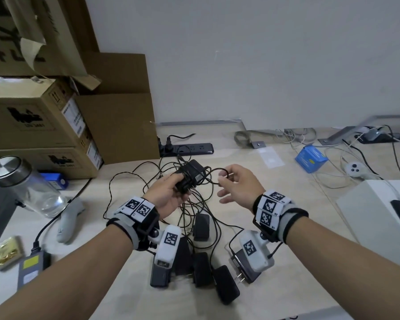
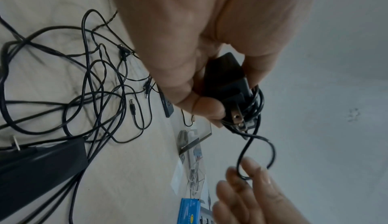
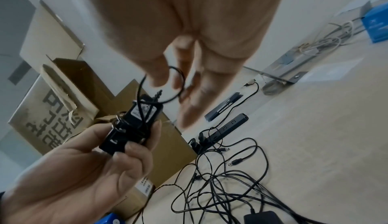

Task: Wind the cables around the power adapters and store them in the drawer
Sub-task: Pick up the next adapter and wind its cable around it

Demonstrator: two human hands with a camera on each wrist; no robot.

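My left hand grips a black power adapter above the table, its thin cable wound several turns round the body. In the left wrist view the adapter shows its plug prongs beside the windings. To the right, my right hand pinches a free loop of that cable between thumb and index finger, with the other fingers spread. The same loop shows in the right wrist view above the adapter. Several more black adapters lie near the front edge amid tangled cables. No drawer is in view.
Stacked cardboard boxes fill the back left, with a black power strip beside them. A glass bottle and a grey controller stand at the left. At the right are a blue box and a white box.
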